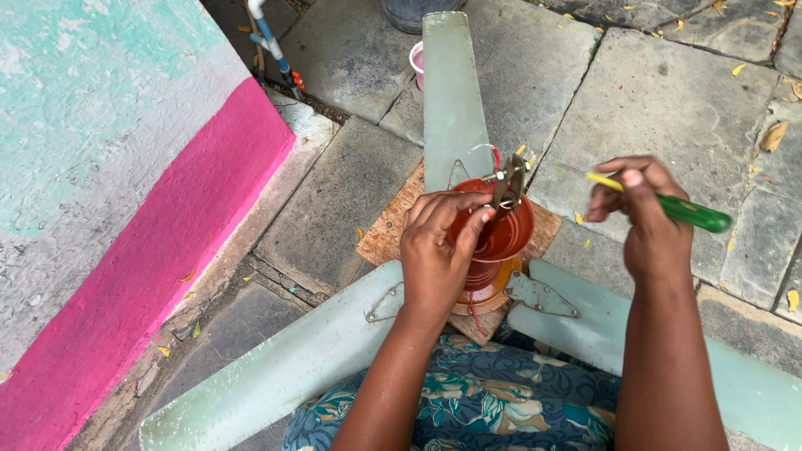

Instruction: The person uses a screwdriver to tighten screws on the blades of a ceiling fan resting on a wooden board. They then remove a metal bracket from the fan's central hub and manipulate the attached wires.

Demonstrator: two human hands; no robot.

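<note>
Fan: a pale green three-blade ceiling fan point(455, 92) lies flat on the grey stone paving point(668, 92), its hub resting on a scrap of brown chipboard point(386, 234). All three blades look bolted on at their metal brackets, so the fan isn't stripped down.

Hub: the red-orange bell-shaped cover cup point(501, 238) sits open side up over the centre of the fan, with more red ribbed rings stacked under it. It's loose on the rod, not seated against anything.

Left hand: my left hand point(434, 259) is on the near rim of the cup, fingers point(468, 230) curled over the edge and gripping it steady.

Hanger bit: a silver metal clamp with short red and yellow wires point(508, 179) sticks up out of the cup. The wires end bare and loose, joined to nothing that I can see.

Right hand: my right hand point(639, 209) is up and off to the side, well apart from the hub, fingers pinched shut round a green-handled screwdriver with a yellow shaft point(689, 210). The tip isn't on any screw.

Progress: I'd say middle of the job; cover is free, wiring is exposed, nothing is being turned. Can't tell if the clamp's screws are in or out, too small from up here.

Around: a pink plastic cup point(416, 63) sits by the far blade, with a pink-and-teal painted wall point(125, 167) on the left.
</note>
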